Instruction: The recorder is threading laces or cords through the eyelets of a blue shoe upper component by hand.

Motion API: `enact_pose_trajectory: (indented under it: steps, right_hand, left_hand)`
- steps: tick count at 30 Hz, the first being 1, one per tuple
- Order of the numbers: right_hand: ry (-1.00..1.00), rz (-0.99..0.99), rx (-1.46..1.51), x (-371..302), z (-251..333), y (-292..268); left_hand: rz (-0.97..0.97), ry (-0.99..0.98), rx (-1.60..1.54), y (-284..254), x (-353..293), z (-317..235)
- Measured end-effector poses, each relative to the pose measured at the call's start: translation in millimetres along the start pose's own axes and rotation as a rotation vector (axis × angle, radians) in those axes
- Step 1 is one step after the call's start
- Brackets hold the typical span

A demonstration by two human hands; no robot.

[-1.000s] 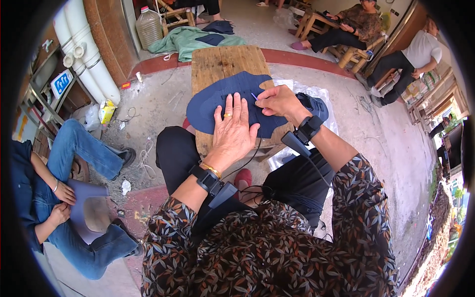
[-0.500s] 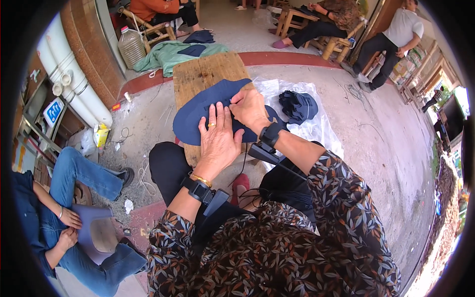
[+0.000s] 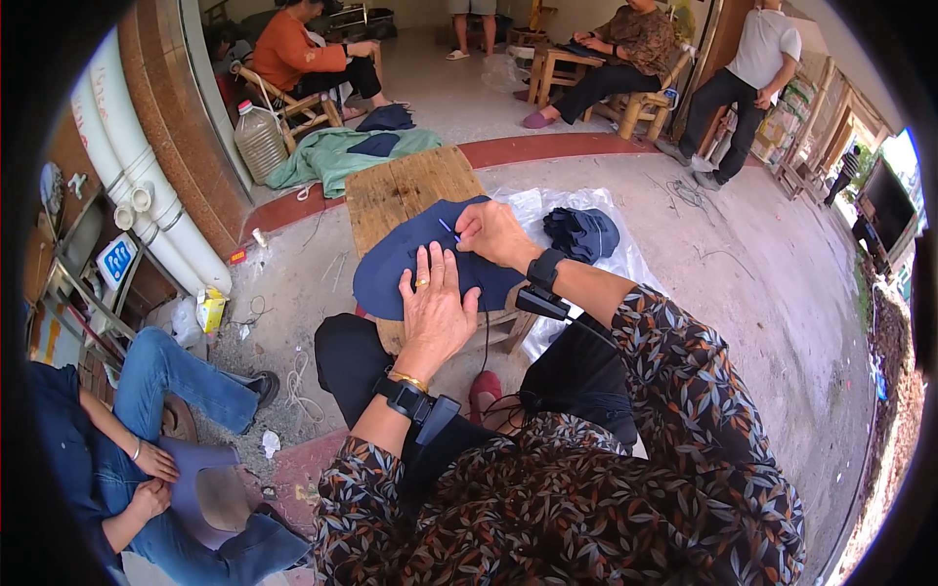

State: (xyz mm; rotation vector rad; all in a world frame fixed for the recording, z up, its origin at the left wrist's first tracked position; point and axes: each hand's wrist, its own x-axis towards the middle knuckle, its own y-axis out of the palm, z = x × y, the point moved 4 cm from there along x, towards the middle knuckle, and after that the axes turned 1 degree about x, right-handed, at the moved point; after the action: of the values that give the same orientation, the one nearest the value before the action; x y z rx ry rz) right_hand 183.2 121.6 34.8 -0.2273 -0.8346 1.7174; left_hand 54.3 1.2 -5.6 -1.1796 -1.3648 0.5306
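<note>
A dark navy piece of cloth (image 3: 391,264) with a curved edge lies spread on the wooden stool (image 3: 401,188) in front of me. My left hand (image 3: 440,303) rests flat on it with fingers stretched out and a ring on one finger. Just right of those fingertips, my right hand (image 3: 491,234) is pinched over the cloth. A thin blue stick-like tool (image 3: 447,228) shows at its fingertips; its exact kind is too small to tell. Bands with black devices sit on both my wrists.
Stacked navy cloth pieces (image 3: 583,234) lie on a clear plastic sheet (image 3: 625,269) to the right. Green cloth (image 3: 342,161) and a large plastic jug (image 3: 260,145) are at the far left. A person in jeans (image 3: 176,381) sits close on my left; others sit or stand beyond.
The view has tilted up, showing more of the room behind. The blue tool has come into sight at my right fingertips. My left hand remains flat on the cloth.
</note>
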Motion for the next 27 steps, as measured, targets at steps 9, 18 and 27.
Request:
enact_pose_trajectory:
  steps: [9,18,27]
  right_hand:
    - [0.149,0.127,-0.418,54,30,0]
    - [-0.043,0.23,-0.688,56,18,31]
    - [0.062,-0.131,-0.457,61,-3,37]
  left_hand:
    - [0.006,0.032,0.007,2,6,6]
    - [0.041,0.027,-0.023,2,-3,6]
    - [0.021,0.051,-0.007,1,6,11]
